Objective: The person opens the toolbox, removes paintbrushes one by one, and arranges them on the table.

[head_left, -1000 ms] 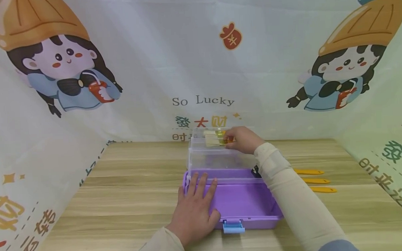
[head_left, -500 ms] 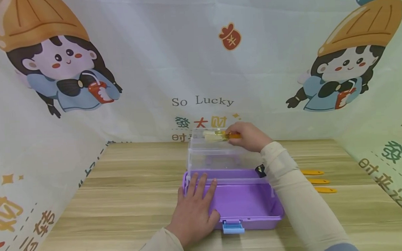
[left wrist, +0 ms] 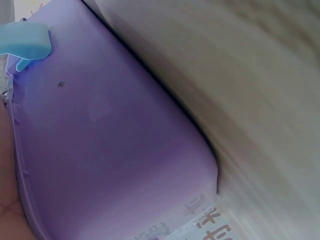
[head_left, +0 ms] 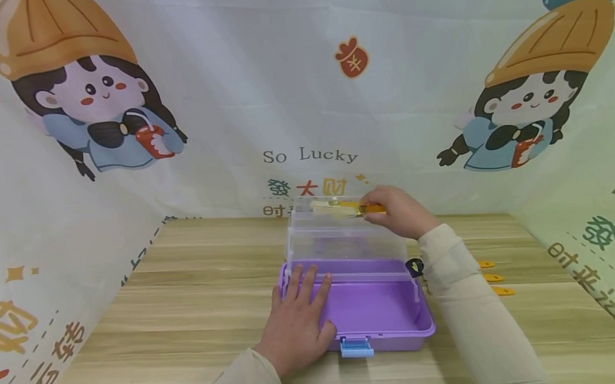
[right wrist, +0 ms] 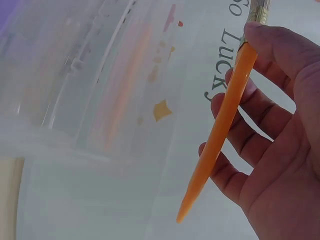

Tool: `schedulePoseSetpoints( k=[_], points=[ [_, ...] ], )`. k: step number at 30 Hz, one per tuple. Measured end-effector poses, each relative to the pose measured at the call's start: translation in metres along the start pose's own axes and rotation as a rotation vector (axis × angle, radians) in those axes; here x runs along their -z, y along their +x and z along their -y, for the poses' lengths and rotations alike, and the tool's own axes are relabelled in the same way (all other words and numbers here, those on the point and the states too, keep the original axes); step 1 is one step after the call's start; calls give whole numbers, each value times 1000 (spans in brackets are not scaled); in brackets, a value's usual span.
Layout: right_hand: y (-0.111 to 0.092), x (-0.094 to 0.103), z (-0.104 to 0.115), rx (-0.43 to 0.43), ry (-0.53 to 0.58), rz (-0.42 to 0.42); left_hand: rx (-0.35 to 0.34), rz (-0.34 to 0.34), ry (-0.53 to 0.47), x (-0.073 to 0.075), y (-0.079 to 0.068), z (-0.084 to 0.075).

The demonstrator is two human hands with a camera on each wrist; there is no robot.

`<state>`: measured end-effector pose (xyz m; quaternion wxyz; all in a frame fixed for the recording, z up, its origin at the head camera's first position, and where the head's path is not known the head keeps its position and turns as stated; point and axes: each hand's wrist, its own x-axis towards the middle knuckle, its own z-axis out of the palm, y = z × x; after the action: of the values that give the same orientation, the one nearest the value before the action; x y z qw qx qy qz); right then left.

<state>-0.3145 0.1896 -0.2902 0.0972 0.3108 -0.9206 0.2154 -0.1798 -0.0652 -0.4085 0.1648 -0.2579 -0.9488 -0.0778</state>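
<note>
While R hand (head_left: 397,211) pinches glossy brush (right wrist: 222,120), bristles (head_left: 335,212) prob. flat, L hand (head_left: 298,331) spread on purple plastic box (head_left: 399,342)

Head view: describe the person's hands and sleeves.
The left hand and right hand wear no gloves. The left sleeve and right sleeve are cream, the right one visibly creased. A black piece with a yellowish mark shows beside the right sleeve.

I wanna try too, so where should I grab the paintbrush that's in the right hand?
Probably its orange handle, near the metal band, coming from the right. In the head view, the paintbrush is held sideways, pale bristles pointing left, so the long, slim handle faces the right hand.
</note>
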Motion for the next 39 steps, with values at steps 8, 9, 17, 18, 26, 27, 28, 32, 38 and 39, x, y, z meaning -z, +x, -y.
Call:
schedulePoseSetpoints(
  k=[8, 9, 17, 18, 26, 27, 28, 32, 38, 39],
  points=[
    [-31, 7, -3, 36, -62, 7, -7, -1, 3, -1, -1, 2],
    [-35, 7, -4, 40, -63, 3, -6, -3, 10, -1, -1, 2],
    [-68, 8, -25, -20, -80, 2, -5, -6, 12, 1, -1, 3],
    [-72, 8, -27, -29, -83, 4, -5, -4, 11, 1, -1, 3],
    [-104, 11, -42, -53, -123, 11, -4, -10, 10, -2, 0, 1],
    [-108, 11, -43, -56, -128, 15, -3, -10, 9, -2, -1, 1],
    [-111, 10, -45, -63, -130, 23, -4, -8, 9, -2, -1, 1],
    [-128, 8, -54, -97, -138, 45, -6, -8, 7, -3, -1, 1],
    [-150, 2, -69, -119, -151, 72, -12, -18, 9, -2, 0, 1],
    [-153, 0, -71, -119, -149, 78, -13, -19, 8, -2, 0, 1]
  ],
)
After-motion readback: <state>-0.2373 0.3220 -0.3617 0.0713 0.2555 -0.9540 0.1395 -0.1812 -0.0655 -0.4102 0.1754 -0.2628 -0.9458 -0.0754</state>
